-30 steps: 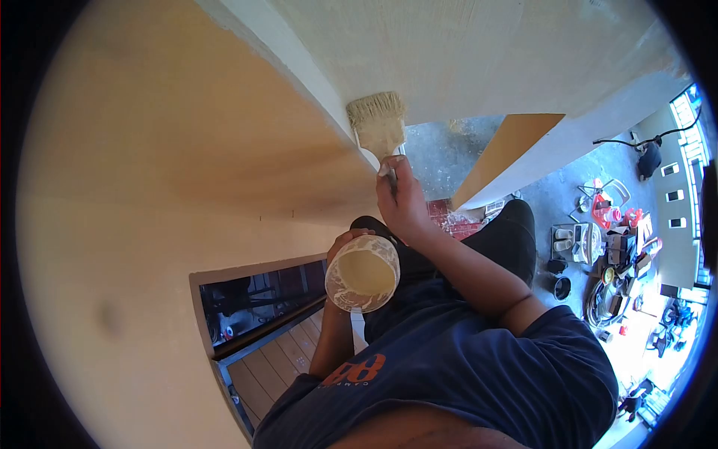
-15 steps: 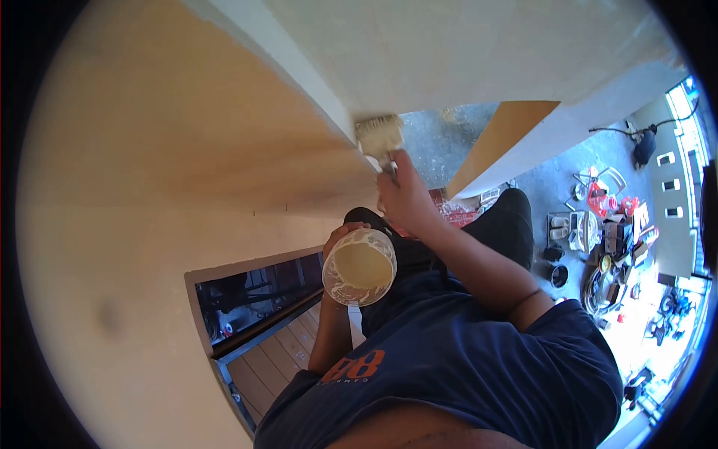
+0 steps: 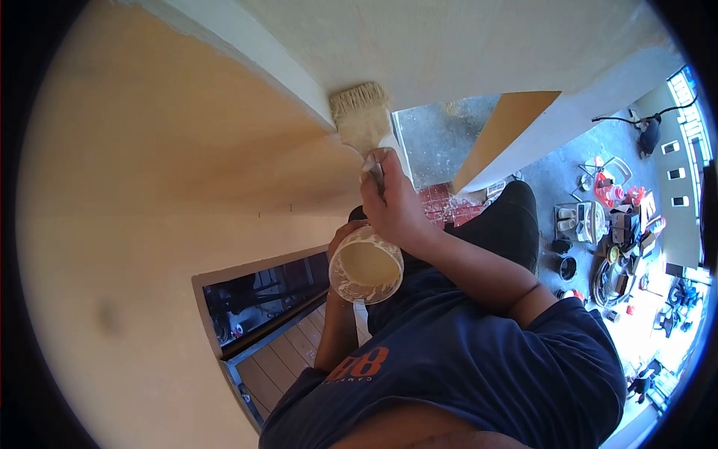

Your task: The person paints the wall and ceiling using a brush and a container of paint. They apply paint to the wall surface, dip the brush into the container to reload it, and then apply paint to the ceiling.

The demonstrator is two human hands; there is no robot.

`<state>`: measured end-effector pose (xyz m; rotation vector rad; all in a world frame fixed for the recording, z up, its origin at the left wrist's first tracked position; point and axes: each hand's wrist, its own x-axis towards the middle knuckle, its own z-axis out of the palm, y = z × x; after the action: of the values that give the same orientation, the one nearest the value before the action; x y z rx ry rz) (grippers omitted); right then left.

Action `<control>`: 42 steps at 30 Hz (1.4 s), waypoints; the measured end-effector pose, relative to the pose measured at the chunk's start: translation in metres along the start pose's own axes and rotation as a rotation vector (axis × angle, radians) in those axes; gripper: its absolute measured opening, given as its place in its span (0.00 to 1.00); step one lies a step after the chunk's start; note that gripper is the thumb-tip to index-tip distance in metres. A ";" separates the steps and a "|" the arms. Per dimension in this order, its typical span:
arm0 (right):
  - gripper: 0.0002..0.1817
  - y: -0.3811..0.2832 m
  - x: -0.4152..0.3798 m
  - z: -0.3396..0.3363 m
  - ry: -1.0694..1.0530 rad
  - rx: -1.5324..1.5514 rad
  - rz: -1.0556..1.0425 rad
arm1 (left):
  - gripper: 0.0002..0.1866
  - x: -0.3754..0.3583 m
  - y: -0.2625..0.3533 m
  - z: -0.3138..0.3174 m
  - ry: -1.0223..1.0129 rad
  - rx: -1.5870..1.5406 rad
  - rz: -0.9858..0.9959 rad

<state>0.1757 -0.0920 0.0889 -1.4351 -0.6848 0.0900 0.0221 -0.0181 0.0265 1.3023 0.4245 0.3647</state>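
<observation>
My right hand (image 3: pixel 392 196) grips the handle of a wide paintbrush (image 3: pixel 362 120) whose pale, paint-coated bristles reach the corner between the whitish wall (image 3: pixel 464 52) and the tan wall (image 3: pixel 202 142). Whether the bristles press on the surface is hard to tell. Close to my body, my left hand (image 3: pixel 345 233) is wrapped round the far side of a clear plastic tub (image 3: pixel 366 266). Cream-coloured paint lies in the tub, and smears coat its inner wall. Most of the left fingers are hidden behind the tub.
A framed opening (image 3: pixel 262 295) in the tan wall lies at lower left. Far below on the right, the grey floor (image 3: pixel 546 179) holds a folding chair (image 3: pixel 617 176), a black bucket (image 3: pixel 567 268) and piled household items. Red tiles (image 3: pixel 449 206) show below the brush.
The brush and my right hand have moved up and slightly left along the wall corner, and the bristles look larger and clearer. The tub has shifted slightly right in view, still in my left hand.
</observation>
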 end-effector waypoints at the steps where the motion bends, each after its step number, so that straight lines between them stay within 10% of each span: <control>1: 0.15 0.008 -0.001 0.002 -0.002 0.002 -0.008 | 0.14 -0.001 0.003 0.000 0.001 0.001 0.008; 7: 0.14 0.054 -0.010 -0.018 -0.105 -0.144 0.220 | 0.14 -0.004 0.002 0.013 -0.002 -0.205 0.265; 9: 0.14 0.067 -0.015 -0.025 -0.129 -0.196 0.297 | 0.55 -0.001 0.000 0.007 -0.114 0.050 0.370; 12: 0.15 0.071 -0.023 -0.029 -0.119 -0.184 0.306 | 0.56 -0.003 0.009 0.008 -0.129 0.166 0.323; 13: 0.15 0.070 -0.023 -0.029 -0.099 -0.187 0.309 | 0.56 -0.003 0.017 0.019 -0.126 0.169 0.324; 15: 0.15 0.063 -0.015 -0.028 -0.102 -0.165 0.337 | 0.15 0.001 0.031 0.045 0.129 -0.252 0.301; 19: 0.13 0.031 0.016 -0.016 -0.107 0.173 0.507 | 0.16 0.003 0.030 0.041 0.100 -0.082 0.355; 21: 0.12 -0.004 0.024 -0.016 -0.104 0.260 0.495 | 0.56 0.001 0.026 0.024 -0.083 0.137 0.316; 23: 0.11 -0.020 0.025 -0.020 -0.105 0.345 0.491 | 0.56 0.000 0.041 0.035 -0.031 0.158 0.215; 25: 0.14 -0.023 0.021 -0.023 -0.103 0.296 0.267 | 0.19 0.002 0.049 0.044 0.055 0.354 0.334; 28: 0.14 -0.018 0.024 -0.032 -0.065 0.158 0.113 | 0.19 0.001 0.043 0.041 0.079 -0.056 0.191; 42: 0.14 0.028 0.000 -0.021 -0.083 -0.071 0.064 | 0.18 0.001 0.052 0.072 0.005 -0.047 0.378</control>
<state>0.1951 -0.1061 0.0635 -1.5288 -0.7159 0.1770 0.0576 -0.0658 0.0923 1.3346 0.1700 0.6897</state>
